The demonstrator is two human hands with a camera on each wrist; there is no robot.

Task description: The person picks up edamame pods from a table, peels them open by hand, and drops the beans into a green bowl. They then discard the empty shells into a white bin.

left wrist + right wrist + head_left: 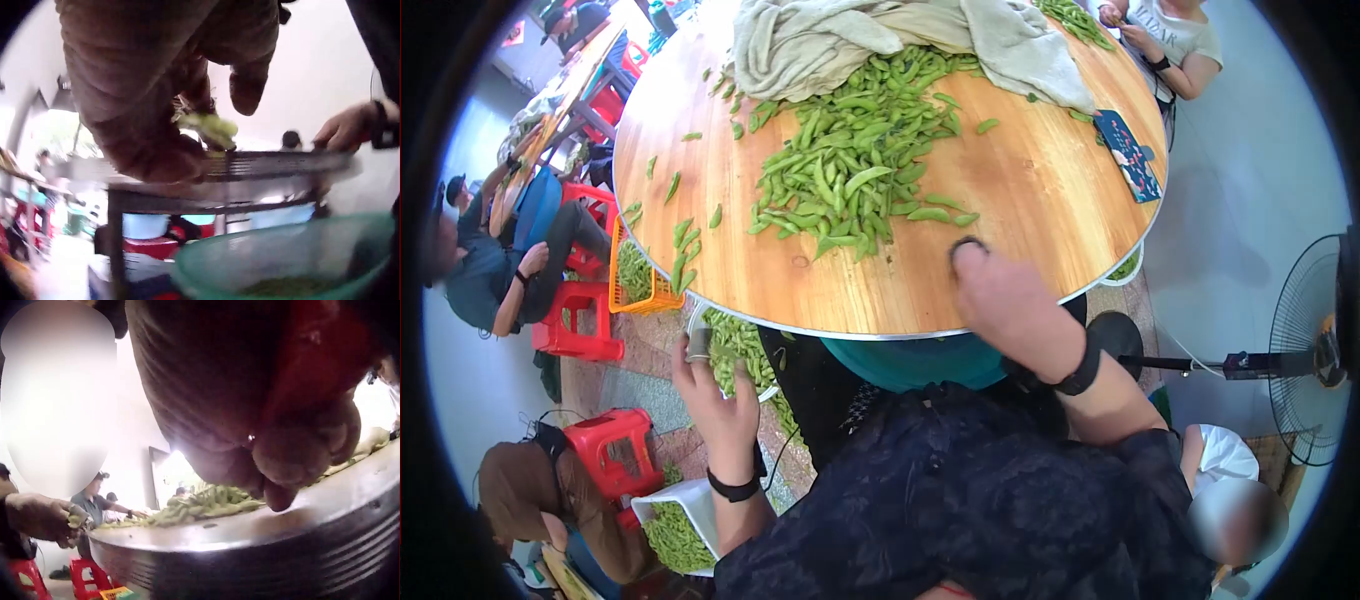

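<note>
A heap of green soybean pods (pixel 840 160) lies on the round wooden table (pixel 730 280). At the table's front edge, my left hand (pixel 725 405) is over a white basin (pixel 767 390) of pods. A grey metallic piece (pixel 699 345) sits at its fingers. In the left wrist view, the thumb and fingers pinch a pale green pod (pixel 212 129). My right hand (pixel 1015 305) is low over the tabletop, nearer me than the heap, a dark band (pixel 968 243) round one digit. Its fingers (pixel 290 459) curl downward in the right wrist view, with nothing visible in them.
A teal tub (pixel 880 368) stands under the table edge before me. An orange crate (pixel 632 265) and a white bin (pixel 677 530) of pods are on the left. A cloth (pixel 820 45) covers the heap's far side. A fan (pixel 1305 350) stands right; people sit around.
</note>
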